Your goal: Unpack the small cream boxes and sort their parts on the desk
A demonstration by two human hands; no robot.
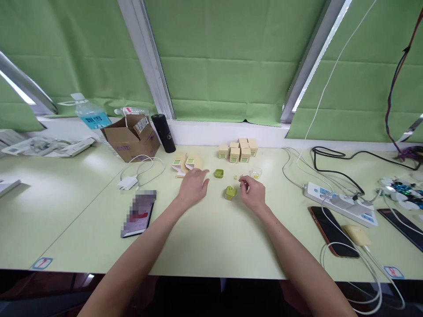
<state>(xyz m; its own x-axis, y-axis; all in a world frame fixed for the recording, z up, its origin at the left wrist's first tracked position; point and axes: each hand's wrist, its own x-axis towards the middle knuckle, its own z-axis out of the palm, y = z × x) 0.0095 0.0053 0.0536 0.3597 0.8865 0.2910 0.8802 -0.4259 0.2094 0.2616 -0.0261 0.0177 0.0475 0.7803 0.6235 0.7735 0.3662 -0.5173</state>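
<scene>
My left hand reaches over the table with its fingers stretched out, holding nothing I can see. Its fingertips are beside opened small cartons and close to a square green cup. My right hand has its fingers curled in a pinch; what they hold, if anything, is hidden. Just left of it stands a small clear container with a green top. A tiny yellow-green piece lies beyond the right fingertips, and a clear plastic part lies behind that hand.
Several small beige boxes stand at the back. On the left are a phone, a white charger, a cardboard box and a black bottle. A power strip, cables and another phone occupy the right.
</scene>
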